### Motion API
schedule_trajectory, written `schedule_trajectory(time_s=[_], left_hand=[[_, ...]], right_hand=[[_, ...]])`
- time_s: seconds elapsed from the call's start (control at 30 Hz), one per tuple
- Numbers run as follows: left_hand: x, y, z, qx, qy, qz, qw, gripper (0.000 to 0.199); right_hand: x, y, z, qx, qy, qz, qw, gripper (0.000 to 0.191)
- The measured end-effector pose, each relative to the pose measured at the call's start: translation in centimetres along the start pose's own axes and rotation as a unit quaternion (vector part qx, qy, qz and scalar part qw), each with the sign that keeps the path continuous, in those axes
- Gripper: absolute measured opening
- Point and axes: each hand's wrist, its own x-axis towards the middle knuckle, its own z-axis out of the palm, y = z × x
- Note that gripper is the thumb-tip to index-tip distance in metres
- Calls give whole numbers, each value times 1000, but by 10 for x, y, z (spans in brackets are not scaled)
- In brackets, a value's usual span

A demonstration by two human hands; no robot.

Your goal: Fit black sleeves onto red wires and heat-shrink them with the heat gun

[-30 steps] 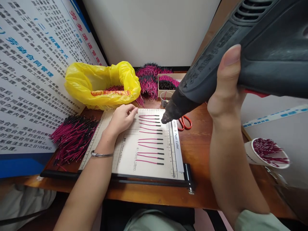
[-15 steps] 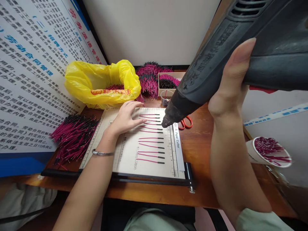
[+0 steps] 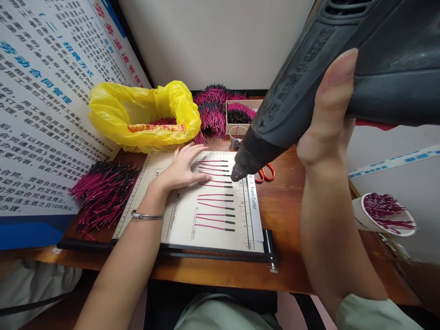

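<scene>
My right hand [image 3: 330,110] is wrapped round the handle of a dark grey heat gun [image 3: 295,87]. Its blackened nozzle points down and left, close to the black sleeved ends of the upper wires. Several magenta wires [image 3: 211,205], each with a black sleeve at the right end, lie in a column on a white paper cutter board [image 3: 185,229]. My left hand [image 3: 180,169] rests on the board with its fingers spread. The thumb touches the left parts of the upper wires, and the other fingers reach toward the board's far edge.
A yellow plastic bag [image 3: 120,119] lines a container behind the board. Wire bundles lie at the left [image 3: 103,192] and back. A box of wires [image 3: 240,123], a clear cup [image 3: 236,142] and orange-handled scissors [image 3: 268,173] are near the nozzle. A paper cup of wires [image 3: 360,215] stands right.
The view has shifted slightly. My left thumb sits a little farther down the column of wires. The heat gun keeps nearly the same place over the upper wires.
</scene>
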Motion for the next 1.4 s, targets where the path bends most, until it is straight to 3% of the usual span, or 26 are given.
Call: schedule_trajectory(time_s=[0.23,0.53,0.67,0.8,0.9,1.0,1.13,1.4], left_hand=[[0,0,0,7,3,0,1000,79],[-1,9,-8,-5,-6,-16,1000,79],[-29,26,-7,16,17,-52,998,76],[-69,47,14,68,96,-113,987,60],[-81,58,30,93,132,-165,973,57],[-76,61,35,113,173,-213,955,59],[-64,57,32,140,191,-213,948,56],[-64,54,31,157,166,-218,949,57]], right_hand=[[0,-4,0,-27,-15,-16,999,63],[-1,-8,1,-27,-42,-23,998,51],[-2,-11,-1,-5,-63,-21,998,47],[-2,-11,-2,-35,-67,-38,996,47],[-1,-11,-1,-42,-81,-58,994,46],[-1,-12,1,-40,-60,-58,996,49],[-3,-13,1,-47,-55,-56,996,47],[-2,-15,1,-57,-49,-54,996,50]])
